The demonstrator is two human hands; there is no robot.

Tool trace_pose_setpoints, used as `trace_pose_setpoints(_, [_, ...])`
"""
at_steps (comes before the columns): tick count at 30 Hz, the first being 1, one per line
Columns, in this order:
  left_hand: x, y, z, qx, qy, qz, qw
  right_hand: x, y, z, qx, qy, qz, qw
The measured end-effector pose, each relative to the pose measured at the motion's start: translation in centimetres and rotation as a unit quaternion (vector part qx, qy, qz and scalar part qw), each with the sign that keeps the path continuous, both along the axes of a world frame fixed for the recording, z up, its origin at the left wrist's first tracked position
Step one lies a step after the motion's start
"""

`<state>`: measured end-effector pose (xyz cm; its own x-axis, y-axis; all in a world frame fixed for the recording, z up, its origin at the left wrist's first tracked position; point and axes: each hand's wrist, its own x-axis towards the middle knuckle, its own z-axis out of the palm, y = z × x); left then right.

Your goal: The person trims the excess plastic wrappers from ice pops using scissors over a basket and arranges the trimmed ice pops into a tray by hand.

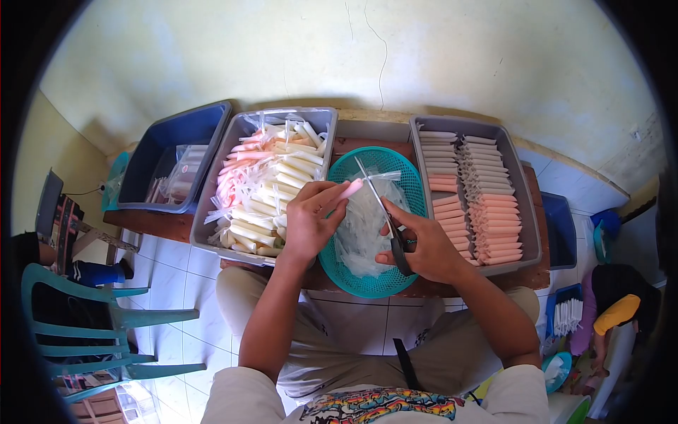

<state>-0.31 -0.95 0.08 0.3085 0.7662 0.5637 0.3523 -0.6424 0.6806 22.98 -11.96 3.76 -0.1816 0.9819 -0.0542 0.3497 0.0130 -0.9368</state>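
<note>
My left hand (pixel 311 216) is closed round a pink tube (pixel 351 189), its end pointing up and right. My right hand (pixel 426 244) grips black-handled scissors (pixel 400 247), whose blades stand apart just right of the tube's tip. Both hands are over a teal mesh basket (pixel 372 288) that holds clear plastic scraps (pixel 367 237). Left of it, a grey tub (pixel 325 115) holds a loose heap of pink and cream tubes (pixel 282 187) with untrimmed plastic ends. On the right, another grey tub (pixel 534 226) has white and pink tubes (pixel 496 215) stacked in rows.
A dark blue tub (pixel 162 141) with some packs stands at the far left of the wooden table (pixel 159 223). Green plastic chairs (pixel 78 331) are at lower left. A person (pixel 621 300) bends at the lower right, near a blue tray of white tubes (pixel 567 316).
</note>
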Motion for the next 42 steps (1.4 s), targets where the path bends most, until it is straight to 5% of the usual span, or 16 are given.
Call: trace_pose_setpoints(42, [0.1,-0.2,-0.2,0.062,0.074,-0.040,0.995,-0.8,-0.1,-3.2,0.006,-0.029,-0.031,0.999])
